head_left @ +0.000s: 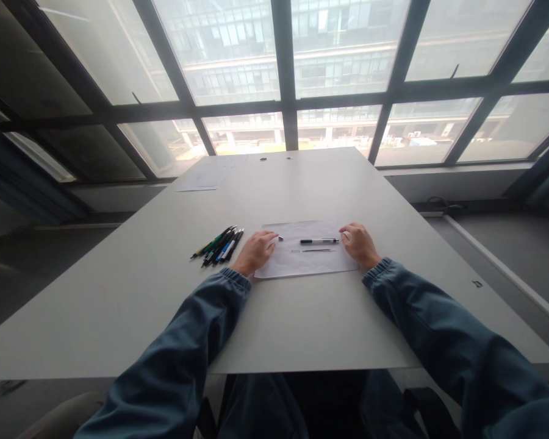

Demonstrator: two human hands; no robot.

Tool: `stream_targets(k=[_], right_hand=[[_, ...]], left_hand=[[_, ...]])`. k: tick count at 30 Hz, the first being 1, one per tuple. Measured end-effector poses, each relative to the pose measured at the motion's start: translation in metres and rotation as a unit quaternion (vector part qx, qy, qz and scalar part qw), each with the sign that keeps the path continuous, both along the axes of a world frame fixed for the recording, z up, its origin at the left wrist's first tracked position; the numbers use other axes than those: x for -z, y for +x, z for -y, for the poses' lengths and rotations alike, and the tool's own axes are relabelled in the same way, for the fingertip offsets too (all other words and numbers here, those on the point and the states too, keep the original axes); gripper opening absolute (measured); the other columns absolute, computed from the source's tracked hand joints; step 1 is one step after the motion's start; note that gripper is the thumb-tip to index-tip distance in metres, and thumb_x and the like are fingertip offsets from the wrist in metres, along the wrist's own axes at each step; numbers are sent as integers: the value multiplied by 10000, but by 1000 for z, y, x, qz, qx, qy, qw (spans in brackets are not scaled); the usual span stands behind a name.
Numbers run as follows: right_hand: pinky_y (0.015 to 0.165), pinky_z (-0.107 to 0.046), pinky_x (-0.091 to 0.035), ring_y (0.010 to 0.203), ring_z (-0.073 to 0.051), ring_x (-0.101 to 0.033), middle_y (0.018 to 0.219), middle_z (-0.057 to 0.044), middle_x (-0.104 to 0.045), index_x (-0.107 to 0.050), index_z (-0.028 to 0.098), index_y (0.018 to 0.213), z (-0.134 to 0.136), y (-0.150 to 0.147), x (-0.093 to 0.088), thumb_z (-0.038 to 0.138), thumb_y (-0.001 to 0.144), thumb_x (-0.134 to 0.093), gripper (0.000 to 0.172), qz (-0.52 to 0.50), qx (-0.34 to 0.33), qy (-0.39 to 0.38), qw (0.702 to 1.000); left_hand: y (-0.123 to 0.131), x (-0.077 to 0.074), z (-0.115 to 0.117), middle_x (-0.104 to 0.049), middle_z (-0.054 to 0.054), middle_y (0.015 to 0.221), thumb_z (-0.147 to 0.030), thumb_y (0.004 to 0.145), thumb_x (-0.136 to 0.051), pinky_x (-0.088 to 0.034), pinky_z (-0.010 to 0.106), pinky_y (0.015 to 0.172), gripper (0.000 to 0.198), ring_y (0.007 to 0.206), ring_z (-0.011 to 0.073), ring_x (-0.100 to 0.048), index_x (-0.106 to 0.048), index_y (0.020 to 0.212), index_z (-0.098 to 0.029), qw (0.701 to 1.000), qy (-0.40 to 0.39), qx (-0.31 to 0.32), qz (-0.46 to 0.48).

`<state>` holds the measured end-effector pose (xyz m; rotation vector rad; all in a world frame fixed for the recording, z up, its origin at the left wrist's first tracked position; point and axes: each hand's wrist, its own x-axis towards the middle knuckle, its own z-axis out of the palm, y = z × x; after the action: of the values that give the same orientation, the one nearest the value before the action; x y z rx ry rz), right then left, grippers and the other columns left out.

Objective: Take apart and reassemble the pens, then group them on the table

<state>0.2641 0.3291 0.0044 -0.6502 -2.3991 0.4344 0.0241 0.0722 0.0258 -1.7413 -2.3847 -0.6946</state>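
Observation:
A white sheet of paper (pixel 283 265) lies on the table in front of me. On it rest a black-and-clear pen barrel (pixel 319 241) and, just below, a thin pen refill (pixel 318 250), both lying crosswise. My left hand (pixel 256 251) rests at the sheet's left side, fingers loosely bent and apart. Close to its index fingertip is a small dark pen tip piece (pixel 280 238). At the sheet's right side sits my right hand (pixel 359 244), open, its fingertips near the barrel's right end but apparently not gripping it.
A heap of several pens (pixel 218 246) lies left of my left hand. Farther off, other paper sheets (pixel 199 177) lie at the table's far left. Two small round items (pixel 263 159) are near the far edge. A small dark mark (pixel 477 284) shows at the right.

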Motion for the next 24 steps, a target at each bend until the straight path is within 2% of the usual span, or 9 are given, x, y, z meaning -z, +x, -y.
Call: stream_targets(k=[5,8,11,14,18,24], right_hand=[[917,-402,-469,968,-268,-592,966,-92,-688,-739,182,959,13,-2,-10,195,909,-604,144,-51,-55,16,997],[894,-382,-475,936,-250,-594,928,-77,-680,-737,187,931,21,-3,-14,187,909,-622,116,-58,-99,17,993],[867,-361,-478,902,-232,-590,899,-65,-675,-738,195,897,27,-5,-17,187,917,-632,109,-49,-141,15,989],[847,-349,-477,891,-225,-588,880,-62,-676,-743,199,861,30,-6,-16,196,916,-654,104,-33,-171,16,985],[834,-351,-476,895,-227,-590,887,-65,-689,-745,199,848,31,-7,-14,191,905,-678,89,-10,-188,31,982],[839,-370,-473,918,-239,-585,920,-74,-699,-755,205,857,31,-7,-12,177,893,-692,78,29,-199,56,978]], left_hand=[[14,-9,5,-690,116,1232,-201,863,-654,-473,428,1025,296,1139,297,-620,-715,1152,-207,996,-37,-65,-48],[21,-16,5,-706,106,1164,-194,873,-660,-490,418,976,251,1073,292,-636,-730,1114,-206,995,-17,-76,-57],[28,-21,1,-717,84,1083,-203,899,-654,-499,406,942,180,1015,271,-645,-749,1051,-208,997,18,-57,-52],[33,-22,-4,-716,60,1007,-219,916,-657,-502,382,916,120,966,237,-644,-765,967,-217,998,43,-13,-34],[38,-18,-11,-715,46,982,-248,897,-703,-504,375,890,80,933,219,-636,-774,922,-222,998,41,36,-13],[40,-10,-15,-718,47,987,-233,886,-714,-509,374,866,91,915,217,-625,-785,942,-231,998,29,60,-6]])
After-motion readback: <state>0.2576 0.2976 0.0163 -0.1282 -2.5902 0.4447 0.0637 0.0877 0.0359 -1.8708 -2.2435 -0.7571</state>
